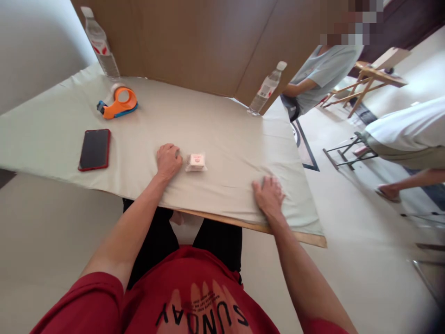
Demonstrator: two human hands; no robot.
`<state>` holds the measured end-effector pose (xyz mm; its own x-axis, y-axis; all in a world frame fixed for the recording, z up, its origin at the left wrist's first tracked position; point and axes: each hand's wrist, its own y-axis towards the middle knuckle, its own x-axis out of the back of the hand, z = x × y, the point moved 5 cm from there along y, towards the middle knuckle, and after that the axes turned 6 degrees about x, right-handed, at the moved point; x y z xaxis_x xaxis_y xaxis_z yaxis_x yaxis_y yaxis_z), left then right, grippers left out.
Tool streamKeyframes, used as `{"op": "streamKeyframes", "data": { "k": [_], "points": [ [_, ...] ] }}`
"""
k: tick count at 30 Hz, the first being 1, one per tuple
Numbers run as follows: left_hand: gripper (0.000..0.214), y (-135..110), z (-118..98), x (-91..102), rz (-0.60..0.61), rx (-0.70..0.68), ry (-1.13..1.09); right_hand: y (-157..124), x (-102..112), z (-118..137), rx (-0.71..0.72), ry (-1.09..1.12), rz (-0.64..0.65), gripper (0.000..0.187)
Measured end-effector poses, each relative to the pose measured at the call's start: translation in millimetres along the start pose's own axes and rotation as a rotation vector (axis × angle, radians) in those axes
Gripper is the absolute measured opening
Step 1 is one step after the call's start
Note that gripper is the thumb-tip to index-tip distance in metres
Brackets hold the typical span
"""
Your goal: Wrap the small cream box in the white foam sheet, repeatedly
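Note:
My left hand (pixel 168 161) rests on the cloth-covered table (pixel 222 134) with its fingers curled into a loose fist, nothing visible in it. A small pink packet in clear wrap (pixel 196 162) lies just to the right of that hand, not touching it. My right hand (pixel 268 195) lies palm down near the table's front right edge, fingers spread flat on the cloth.
A red-cased phone (pixel 94 149) lies at the left. An orange tape dispenser (pixel 118 103) and a water bottle (pixel 100 44) stand at the back left; a second bottle (pixel 266 89) at the back right. Brown board behind. Other people and a wooden easel at the right.

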<state>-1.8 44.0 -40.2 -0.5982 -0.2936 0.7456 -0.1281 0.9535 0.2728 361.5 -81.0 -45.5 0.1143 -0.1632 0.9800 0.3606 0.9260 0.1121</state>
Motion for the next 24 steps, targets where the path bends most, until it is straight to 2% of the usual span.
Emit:
{"op": "streamKeyframes", "data": {
  "k": [3,6,8,11,12,14,16,18,20,24],
  "points": [
    [0.027,0,2,0.9,-0.008,0.027,-0.081,-12,17,-66,-0.190,-0.068,-0.019,0.062],
    [0.026,-1,2,2.2,0.000,0.055,-0.135,-38,27,-106,-0.297,-0.118,-0.039,0.059],
    [0.025,0,2,3.6,-0.003,0.066,-0.155,-55,31,-123,-0.356,-0.120,-0.076,0.059],
    [0.025,3,4,6.1,0.006,0.097,-0.189,-75,35,-143,-0.454,-0.081,-0.051,0.066],
    [0.025,4,5,7.3,0.020,0.109,-0.202,-78,40,-147,-0.451,-0.085,-0.072,0.067],
    [0.024,8,7,10.5,0.076,0.126,-0.228,-80,56,-147,-0.368,-0.101,-0.202,0.065],
    [0.022,13,6,14.8,0.162,0.131,-0.259,-75,74,-135,-0.251,-0.054,-0.343,0.061],
    [0.021,17,2,20.0,0.250,0.132,-0.300,-62,86,-108,-0.138,0.066,-0.386,0.054],
    [0.025,23,-5,25.0,0.288,0.137,-0.366,-41,88,-59,0.078,0.245,-0.339,0.047],
    [0.028,38,-22,18.4,0.310,0.229,-0.691,4,70,63,0.507,0.693,-0.116,0.029]
  ]
}}
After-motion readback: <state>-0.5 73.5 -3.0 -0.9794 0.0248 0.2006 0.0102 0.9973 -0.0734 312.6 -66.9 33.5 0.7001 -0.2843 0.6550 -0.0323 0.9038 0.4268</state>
